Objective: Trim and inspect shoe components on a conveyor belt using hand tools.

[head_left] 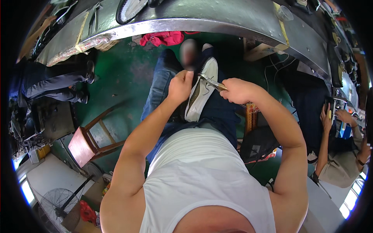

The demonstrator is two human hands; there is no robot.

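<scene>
A white shoe [201, 94] with a dark band along its side lies on my lap, its long axis pointing away from me. My right hand [234, 90] is closed around the handles of metal pliers [210, 81]. Their jaws meet the shoe's edge near its far half. On the shoe's left side my left hand [180, 87] has its fingers curled in and its thumb pointing away from me. What those fingers hold, if anything, is hidden. Just beyond that thumb is a blurred patch that I cannot make out.
A metal-topped workbench [217, 26] curves across the far side. A wooden stool [83, 145] and a fan [58, 204] stand at left. Dark trousers of a person [58, 83] show at far left. Another person's hands [326, 118] work at right. Red cloth [161, 38] lies under the bench.
</scene>
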